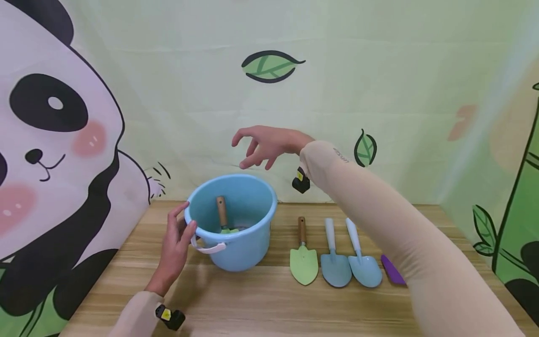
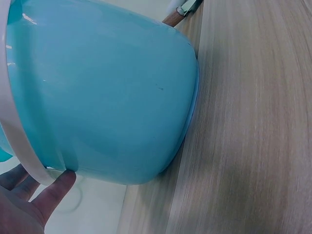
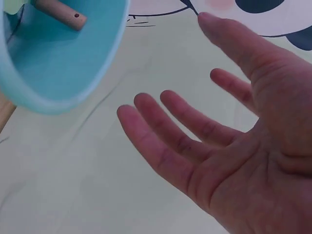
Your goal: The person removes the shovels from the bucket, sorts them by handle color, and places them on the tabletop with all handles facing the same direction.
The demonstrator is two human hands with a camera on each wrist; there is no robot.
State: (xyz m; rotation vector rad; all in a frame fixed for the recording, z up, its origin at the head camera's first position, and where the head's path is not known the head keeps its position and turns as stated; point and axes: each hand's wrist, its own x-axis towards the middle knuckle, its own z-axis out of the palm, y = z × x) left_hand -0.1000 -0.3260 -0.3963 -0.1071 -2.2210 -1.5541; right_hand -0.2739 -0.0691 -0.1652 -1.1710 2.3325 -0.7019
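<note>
A light blue bucket stands upright on the wooden table, its white handle hanging down in front. Inside it is a trowel with a wooden handle and a green blade, mostly hidden by the wall. My left hand touches the bucket's left rim, its fingers spread along the outside; in the left wrist view, one digit lies against the side near the handle. My right hand is in the air above and behind the bucket, fingers spread and loosely bent, holding nothing.
Right of the bucket lie a green trowel with a wooden handle, a grey-blue trowel and a light blue trowel. A purple object is partly hidden by my right sleeve. A printed cloth hangs behind the table.
</note>
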